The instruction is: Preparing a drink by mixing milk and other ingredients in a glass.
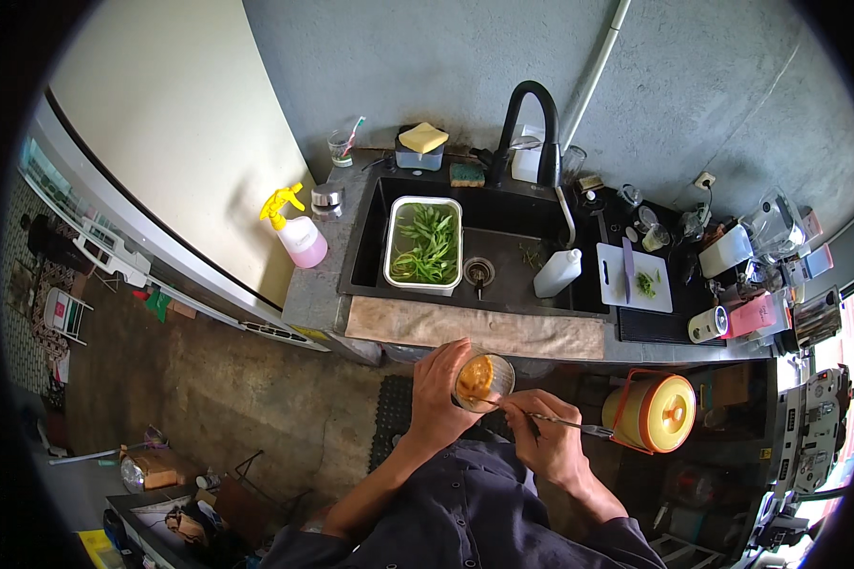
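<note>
My left hand is wrapped round a clear glass in front of my body, its mouth tilted up toward me. Inside sits a thick orange-brown paste. My right hand pinches a metal spoon by its shaft. One end reaches over the rim into the glass; its shape is hard to make out there. The other end, flared, sticks out to the right past my fingers. Beyond both hands, a beige cloth lies along the counter's front edge.
In the black sink, a white tub holds green leaves in water, beside a white bottle. A knife lies on a cutting board with green scraps. A yellow jug stands right; a spray bottle stands left.
</note>
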`<state>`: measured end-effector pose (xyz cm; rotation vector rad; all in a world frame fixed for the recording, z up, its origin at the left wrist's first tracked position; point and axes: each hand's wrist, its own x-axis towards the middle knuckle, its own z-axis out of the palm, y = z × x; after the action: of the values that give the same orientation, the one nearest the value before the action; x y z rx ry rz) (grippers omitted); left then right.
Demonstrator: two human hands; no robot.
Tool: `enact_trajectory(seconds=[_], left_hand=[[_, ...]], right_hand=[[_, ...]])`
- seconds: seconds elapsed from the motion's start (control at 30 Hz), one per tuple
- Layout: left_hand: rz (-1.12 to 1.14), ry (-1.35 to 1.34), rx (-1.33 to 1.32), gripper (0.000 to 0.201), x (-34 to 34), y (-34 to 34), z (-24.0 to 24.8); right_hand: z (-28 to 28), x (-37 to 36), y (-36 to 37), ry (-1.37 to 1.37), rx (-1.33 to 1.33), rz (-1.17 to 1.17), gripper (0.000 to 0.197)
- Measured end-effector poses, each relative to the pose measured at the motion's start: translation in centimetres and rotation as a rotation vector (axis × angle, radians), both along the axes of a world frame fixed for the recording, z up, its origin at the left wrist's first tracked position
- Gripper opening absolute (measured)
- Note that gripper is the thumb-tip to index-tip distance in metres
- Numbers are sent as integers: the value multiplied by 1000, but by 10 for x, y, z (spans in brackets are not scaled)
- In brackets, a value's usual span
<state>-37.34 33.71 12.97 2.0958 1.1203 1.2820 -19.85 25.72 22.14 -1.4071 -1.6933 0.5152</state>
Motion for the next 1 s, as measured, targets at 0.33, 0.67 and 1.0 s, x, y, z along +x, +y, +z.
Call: enact_trajectory(seconds=[0.33, 0.67, 1.0], left_hand=[[-23, -3, 17, 97, 0, 0, -3], [-28, 20, 23, 99, -2, -1, 0], [-49, 4, 23, 101, -4, -1, -2]], right_hand=[[-1, 6, 12, -115, 114, -126, 10], [0, -9, -3, 7, 0, -60, 14], [-5, -12, 12, -30, 96, -9, 13]])
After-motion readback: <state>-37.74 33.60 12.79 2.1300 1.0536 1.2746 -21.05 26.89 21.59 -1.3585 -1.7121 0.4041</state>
